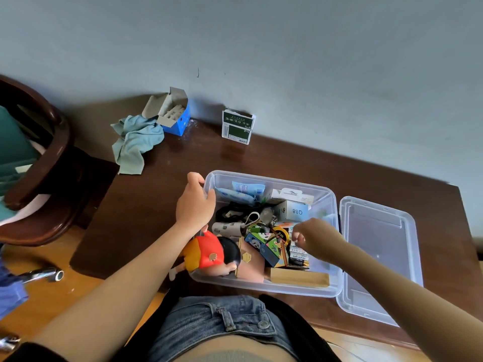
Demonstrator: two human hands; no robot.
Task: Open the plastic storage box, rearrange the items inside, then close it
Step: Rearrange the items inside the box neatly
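Note:
A clear plastic storage box [332, 202] stands open on the dark wooden table [156, 199]. Its clear lid [379, 259] lies flat just to its right. My left hand [194, 202] grips the box's left rim, thumb inside the wall. My right hand [313, 237] hovers inside over the right half with curled fingers above a battery pack [298, 256] and a yellow tape measure [281, 233]; any hold is hidden. Also inside are a red-shirted toy figure [209, 253], a panda box [264, 248], a wooden block [299, 279], a Q88 box [295, 211] and blue packets [240, 192].
At the wall stand an open blue box [177, 118] and a green-and-white carton [237, 126], with a crumpled blue-green cloth [136, 143] beside them. A dark wooden chair [44, 163] is at the left. A metal tube [45, 275] lies on the floor.

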